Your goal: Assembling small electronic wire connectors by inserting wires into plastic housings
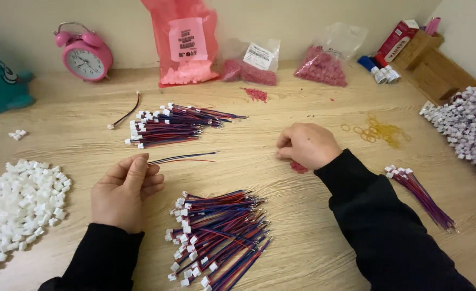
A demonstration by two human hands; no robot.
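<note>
Wooden desk (313, 226) with pale grain fills the view, and a cream wall stands behind it. The left hand (123, 191) pinches a thin red-and-blue wire pair (186, 158) between thumb and fingers, closed on its near end, so the wires stick out to the right, just above the desk. The right hand (307, 145) is curled together over a few small red pieces (298, 167) lying on the wood; whether it holds one I cannot tell. For doing this well, I think the wire should be gripped close to its tip, so it does not bend, and only one red piece taken at a time. Below the hands lies a loose fan of wires (216, 237) with white plastic plugs, and a second bundle (168, 125) lies farther away. At the left is a heap of white housings (17, 205), small, hard and blocky. Soft clear bags (248, 64) of red parts lean on the wall beside a round pink clock (85, 52).
</note>
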